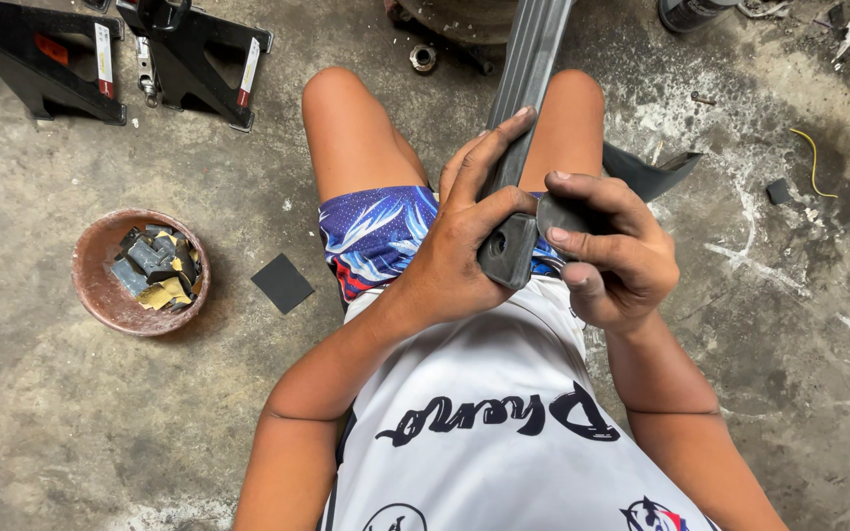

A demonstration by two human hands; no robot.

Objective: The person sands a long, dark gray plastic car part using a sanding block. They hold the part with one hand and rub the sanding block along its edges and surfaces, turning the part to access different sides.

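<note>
The left hand [464, 231] was wrapped over the near end of a long grey ribbed trim strip [528, 69], fingers stretched up along its face and thumb across it, pinning it against the person's lap. The right hand [607, 251] was curled tight around a small dark piece of sandpaper [561, 214], pressed to the strip's right edge just beside the left thumb. The strip ran away from the hands between the bare knees toward the top of the view, its far end out of sight. Judging from this grip, the paper could skid off the narrow edge and scrape the left thumb, since the two hands sat touching; the unsupported far length might also twist or swing if the left hand eased. On the concrete floor [51, 413], a loose black square of sandpaper [282, 283] lay near the left thigh, a reddish bowl [89, 295] of used sandpaper scraps sat further left, and black jack stands [46, 74] stood well apart beyond it.
</note>
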